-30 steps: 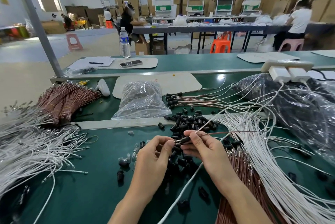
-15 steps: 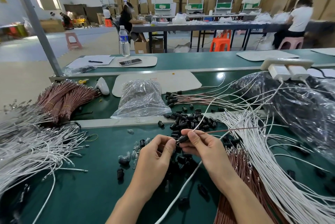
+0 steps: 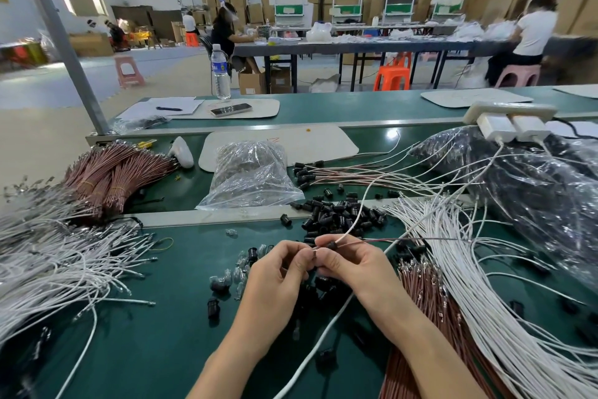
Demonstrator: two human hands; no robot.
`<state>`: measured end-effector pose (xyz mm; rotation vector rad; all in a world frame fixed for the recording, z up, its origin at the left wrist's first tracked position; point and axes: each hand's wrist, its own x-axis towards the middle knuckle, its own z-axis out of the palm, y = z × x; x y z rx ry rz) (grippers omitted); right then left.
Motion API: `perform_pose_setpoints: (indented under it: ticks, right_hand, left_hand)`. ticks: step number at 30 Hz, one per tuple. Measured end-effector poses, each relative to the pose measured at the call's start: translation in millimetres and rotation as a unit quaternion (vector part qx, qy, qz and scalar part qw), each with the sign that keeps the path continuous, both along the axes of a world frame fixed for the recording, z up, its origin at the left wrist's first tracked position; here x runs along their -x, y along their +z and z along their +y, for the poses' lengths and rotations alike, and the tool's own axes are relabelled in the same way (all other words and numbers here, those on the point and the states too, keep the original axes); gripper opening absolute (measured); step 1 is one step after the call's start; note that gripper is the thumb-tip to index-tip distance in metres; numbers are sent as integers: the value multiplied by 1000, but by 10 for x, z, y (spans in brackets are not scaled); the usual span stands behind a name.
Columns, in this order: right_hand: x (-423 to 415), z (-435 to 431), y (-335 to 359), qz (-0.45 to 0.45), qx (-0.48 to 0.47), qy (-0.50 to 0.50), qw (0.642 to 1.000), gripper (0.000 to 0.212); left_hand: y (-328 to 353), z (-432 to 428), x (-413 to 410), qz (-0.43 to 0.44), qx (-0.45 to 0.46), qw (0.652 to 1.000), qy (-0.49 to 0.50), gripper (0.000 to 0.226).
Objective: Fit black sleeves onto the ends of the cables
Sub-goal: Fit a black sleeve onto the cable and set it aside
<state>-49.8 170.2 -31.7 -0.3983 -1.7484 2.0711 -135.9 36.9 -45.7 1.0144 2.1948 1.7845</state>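
1. Your right hand (image 3: 352,266) pinches the black sleeve (image 3: 331,245) between thumb and forefinger. The sleeve sits on the reddish cable (image 3: 404,239), which trails off to your right just above the green bench (image 3: 155,334).
2. Your left hand (image 3: 278,269) is curled in, with its fingertips nipping the cable's metal end (image 3: 314,250) right beside the sleeve.
3. Hold the end steady and straight, and slide the sleeve along the cable's own line. My guess is that a tilted sleeve will catch on the terminal.
4. A white cable (image 3: 357,214) comes down to the same pinch. I cannot tell whether you are holding it as well, so keep it out of the sleeve's mouth.
5. The pile of loose sleeves (image 3: 339,214) lies just beyond your fingers, an easy reach for the next one.
6. The sleeved cables (image 3: 339,172) lie further back, beside the clear plastic bag (image 3: 252,175).
7. Brown cables (image 3: 420,308) and a fan of white cables (image 3: 485,285) crowd your right forearm, and the held cable could snag there.
8. Small clear parts (image 3: 236,272) and stray sleeves are scattered by your left wrist, so mind them when you set anything down.
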Motion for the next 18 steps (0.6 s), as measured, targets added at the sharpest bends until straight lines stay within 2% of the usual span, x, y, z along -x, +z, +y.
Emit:
perform_pose_setpoints:
  ticks: [10,18]
  right_hand:
    - [-1,3,-26,10,17,6,1000,34]
    - [14,10,-57,-1,-9,-10,1000,31]
  left_hand:
    - [16,-4,-6,3,-2,1000,6,11]
    - [25,-12,-25,-14,-10,1000,-9,14]
